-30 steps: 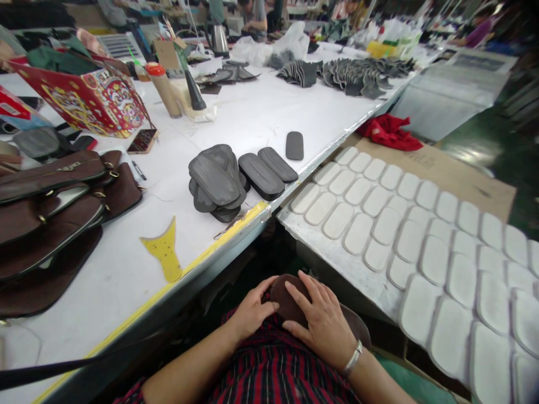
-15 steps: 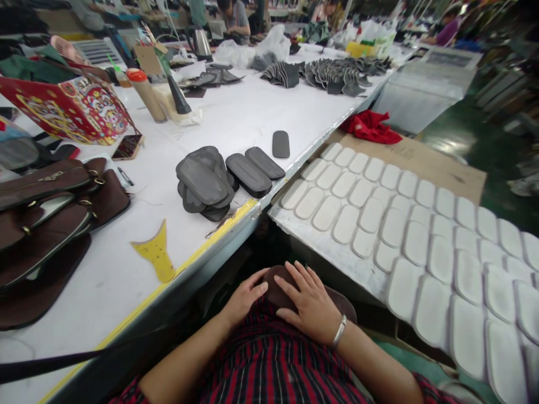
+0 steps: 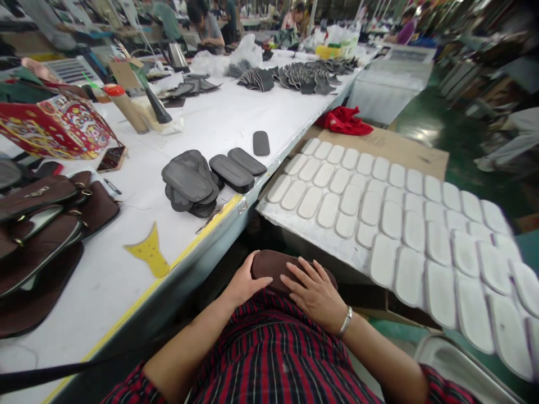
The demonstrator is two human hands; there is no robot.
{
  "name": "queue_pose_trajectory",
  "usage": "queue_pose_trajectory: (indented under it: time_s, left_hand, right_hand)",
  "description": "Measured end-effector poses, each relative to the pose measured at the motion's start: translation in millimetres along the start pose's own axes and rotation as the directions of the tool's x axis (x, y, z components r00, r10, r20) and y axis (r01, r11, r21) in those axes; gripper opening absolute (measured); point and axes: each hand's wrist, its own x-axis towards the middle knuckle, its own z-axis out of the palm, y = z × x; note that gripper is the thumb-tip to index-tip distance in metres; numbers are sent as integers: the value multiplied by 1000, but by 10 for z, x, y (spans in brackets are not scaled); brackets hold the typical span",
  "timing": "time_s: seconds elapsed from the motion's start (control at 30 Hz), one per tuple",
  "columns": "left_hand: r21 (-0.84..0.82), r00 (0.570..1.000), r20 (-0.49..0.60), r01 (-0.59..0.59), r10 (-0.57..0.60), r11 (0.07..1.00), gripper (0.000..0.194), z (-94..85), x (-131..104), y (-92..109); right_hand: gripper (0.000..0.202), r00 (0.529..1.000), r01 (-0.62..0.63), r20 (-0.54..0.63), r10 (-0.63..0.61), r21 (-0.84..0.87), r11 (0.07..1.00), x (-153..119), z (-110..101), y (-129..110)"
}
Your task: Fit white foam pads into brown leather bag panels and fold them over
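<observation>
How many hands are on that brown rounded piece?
2: the left hand at one end of the brown rounded piece, and the right hand with its fingers spread over it further along. Neither is hidden.

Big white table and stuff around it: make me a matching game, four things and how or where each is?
1. rounded dark brown piece
2. flat yellow fork-ended template
3. red cloth
4. rounded white oblong pads

A. crumpled in a heap
B. on the white table
C. laid in rows
D. touching left hand and right hand

Pairs: 1-D; 2-B; 3-A; 4-C
</observation>
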Motion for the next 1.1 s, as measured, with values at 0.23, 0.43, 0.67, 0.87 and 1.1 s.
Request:
queue_pose_trajectory:
  time_s: [0.23, 0.43, 0.67, 0.87, 1.1]
  left_hand:
    - [78, 997, 83, -9, 3, 997, 80, -40, 32, 25]
    - [57, 994, 106, 26, -32, 998, 81, -40, 9, 54]
    - [-75, 988, 132, 89, -78, 993, 79, -16, -36, 94]
    - [-140, 986, 156, 79, -56, 987, 76, 11, -16, 51]
    - [-84, 986, 149, 90, -77, 992, 70, -107, 31, 4]
  right_hand:
    - [56, 989, 145, -39, -146, -34, 989, -255, 58, 70]
    - [61, 995, 91, -24, -92, -56, 994, -719, -22, 230]
    - [66, 994, -104, -22, 103, -26, 994, -630, -30, 247]
    - [89, 997, -77, -33, 77, 8, 997, -174, 92, 65]
    - [86, 995, 95, 26, -100, 157, 983, 503, 52, -281]
